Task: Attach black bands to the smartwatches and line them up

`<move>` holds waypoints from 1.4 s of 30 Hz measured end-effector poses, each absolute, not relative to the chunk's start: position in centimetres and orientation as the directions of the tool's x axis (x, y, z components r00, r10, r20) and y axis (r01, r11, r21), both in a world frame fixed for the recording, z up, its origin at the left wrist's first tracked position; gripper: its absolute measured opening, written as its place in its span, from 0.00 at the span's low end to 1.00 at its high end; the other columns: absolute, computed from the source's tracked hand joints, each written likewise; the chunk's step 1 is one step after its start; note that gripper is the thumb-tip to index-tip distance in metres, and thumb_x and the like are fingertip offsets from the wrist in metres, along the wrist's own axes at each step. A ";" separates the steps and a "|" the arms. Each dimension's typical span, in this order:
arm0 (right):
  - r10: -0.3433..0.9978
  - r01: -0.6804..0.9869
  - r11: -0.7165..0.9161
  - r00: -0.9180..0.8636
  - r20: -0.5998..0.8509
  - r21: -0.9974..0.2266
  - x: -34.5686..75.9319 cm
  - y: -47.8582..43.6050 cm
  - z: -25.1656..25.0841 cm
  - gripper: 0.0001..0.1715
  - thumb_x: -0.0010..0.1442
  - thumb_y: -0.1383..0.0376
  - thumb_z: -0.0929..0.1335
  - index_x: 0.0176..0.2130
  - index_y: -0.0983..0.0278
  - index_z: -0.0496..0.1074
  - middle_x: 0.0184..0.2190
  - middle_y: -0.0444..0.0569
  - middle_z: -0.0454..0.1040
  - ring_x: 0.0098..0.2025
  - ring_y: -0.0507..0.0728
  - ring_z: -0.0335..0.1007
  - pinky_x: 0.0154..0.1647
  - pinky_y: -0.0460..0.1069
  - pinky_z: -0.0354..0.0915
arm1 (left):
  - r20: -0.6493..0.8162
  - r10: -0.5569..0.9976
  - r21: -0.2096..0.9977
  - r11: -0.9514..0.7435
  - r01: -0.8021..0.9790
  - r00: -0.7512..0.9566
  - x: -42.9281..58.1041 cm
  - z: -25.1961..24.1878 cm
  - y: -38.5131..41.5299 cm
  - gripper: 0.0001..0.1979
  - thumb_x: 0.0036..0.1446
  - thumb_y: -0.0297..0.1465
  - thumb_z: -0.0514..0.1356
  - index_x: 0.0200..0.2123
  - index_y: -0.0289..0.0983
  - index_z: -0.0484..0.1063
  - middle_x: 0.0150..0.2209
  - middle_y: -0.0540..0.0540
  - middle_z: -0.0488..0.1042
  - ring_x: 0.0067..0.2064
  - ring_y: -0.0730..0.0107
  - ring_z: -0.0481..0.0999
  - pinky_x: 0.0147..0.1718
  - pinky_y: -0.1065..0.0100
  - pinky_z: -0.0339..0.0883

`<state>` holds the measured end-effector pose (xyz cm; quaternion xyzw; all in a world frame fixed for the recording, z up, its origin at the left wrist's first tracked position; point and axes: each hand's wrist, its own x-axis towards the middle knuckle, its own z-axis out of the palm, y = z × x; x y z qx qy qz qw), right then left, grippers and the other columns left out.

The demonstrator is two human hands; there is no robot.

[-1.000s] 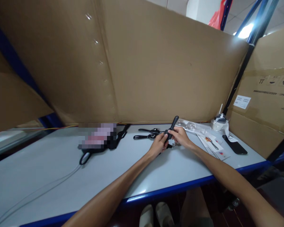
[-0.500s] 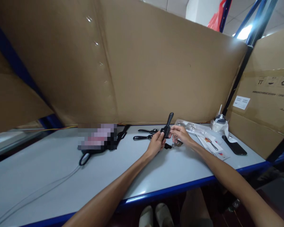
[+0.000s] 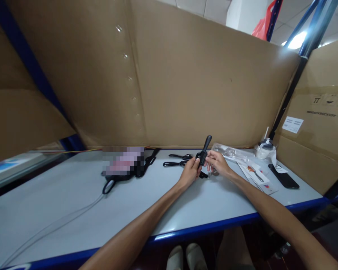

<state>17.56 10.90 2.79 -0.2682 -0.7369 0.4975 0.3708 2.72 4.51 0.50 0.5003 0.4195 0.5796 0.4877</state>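
Wrapped around the lower part of a black spokeshave (image 3: 204, 153), my left hand (image 3: 189, 171) keeps it tilted above the table, one handle pointing up. From the other side, the bent fingers of my right hand (image 3: 217, 163) pinch at the tool's middle body; what lies between the fingertips is too small to make out. Two more black spokeshaves (image 3: 171, 164) lie behind and left of my left hand. Below my hands sits a small black piece (image 3: 203, 175), partly hidden.
Printed cards (image 3: 256, 176), clear plastic packaging (image 3: 229, 152), a black phone (image 3: 284, 176) and a white cup (image 3: 264, 150) lie to the right. On the left stands a black-framed device (image 3: 121, 176), partly pixelated, with a cable. Cardboard (image 3: 186, 82) walls the table's back.
The whole view has shifted slightly, so everything appears a little further right. Both hands stay at the spokeshave, with the right fingers moved slightly against its body.
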 end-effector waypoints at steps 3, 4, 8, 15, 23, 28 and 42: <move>0.771 0.036 0.364 -0.572 0.280 -0.931 17.6 11.0 3.0 0.19 0.54 0.49 0.69 0.33 0.62 0.66 0.25 0.43 0.75 0.18 0.49 0.68 0.15 0.43 0.61 | 0.167 0.985 0.976 -0.172 -0.132 -0.047 2.8 0.5 4.5 0.19 0.62 0.48 0.58 0.31 0.40 0.59 0.17 0.59 0.58 0.15 0.82 0.51 0.14 0.76 0.43; 0.782 0.036 0.368 -0.552 0.289 -0.929 17.7 11.2 3.1 0.19 0.54 0.49 0.69 0.32 0.62 0.67 0.25 0.43 0.75 0.18 0.49 0.67 0.15 0.43 0.60 | 0.163 0.985 0.976 -0.169 -0.135 -0.055 2.9 0.5 4.5 0.19 0.62 0.48 0.59 0.31 0.40 0.58 0.17 0.59 0.58 0.15 0.82 0.51 0.14 0.76 0.43; 0.863 0.046 0.402 -0.352 0.362 -0.914 19.1 12.8 3.8 0.17 0.54 0.51 0.68 0.31 0.62 0.69 0.22 0.42 0.73 0.15 0.48 0.62 0.14 0.43 0.55 | 0.143 0.986 0.973 -0.156 -0.172 -0.087 3.0 0.6 4.5 0.19 0.61 0.47 0.61 0.31 0.41 0.57 0.17 0.59 0.58 0.15 0.82 0.51 0.15 0.77 0.42; 0.851 0.668 0.511 -0.302 0.430 -0.541 23.1 16.0 4.3 0.09 0.58 0.65 0.66 0.28 0.63 0.74 0.22 0.46 0.75 0.26 0.54 0.70 0.29 0.46 0.61 | 0.130 0.985 0.973 -0.149 -0.177 -0.114 2.9 0.8 4.4 0.20 0.61 0.47 0.60 0.30 0.41 0.56 0.17 0.59 0.58 0.15 0.82 0.51 0.15 0.76 0.43; 0.798 0.795 0.590 -0.546 0.256 -0.140 23.3 15.6 2.3 0.25 0.55 0.76 0.67 0.49 0.61 0.80 0.43 0.55 0.82 0.46 0.62 0.75 0.44 0.49 0.64 | 0.107 0.990 0.978 -0.122 -0.172 -0.095 2.9 1.0 4.1 0.19 0.61 0.45 0.60 0.30 0.41 0.56 0.17 0.59 0.57 0.15 0.81 0.52 0.15 0.77 0.40; 0.803 0.795 0.593 -0.569 0.180 -0.132 22.8 15.1 1.9 0.22 0.56 0.77 0.64 0.44 0.63 0.81 0.45 0.56 0.81 0.48 0.62 0.75 0.43 0.49 0.63 | 0.076 0.994 0.974 -0.092 -0.205 -0.083 2.9 0.8 4.2 0.19 0.60 0.45 0.61 0.31 0.41 0.55 0.18 0.59 0.57 0.15 0.82 0.51 0.15 0.77 0.39; 0.717 0.325 0.697 -0.336 0.611 -0.639 20.1 12.9 4.4 0.12 0.63 0.64 0.65 0.44 0.63 0.76 0.26 0.43 0.73 0.26 0.53 0.67 0.30 0.47 0.62 | -0.093 0.994 0.982 0.081 -0.170 -0.064 3.3 0.8 4.3 0.12 0.68 0.37 0.54 0.32 0.40 0.56 0.18 0.59 0.58 0.15 0.82 0.52 0.15 0.78 0.38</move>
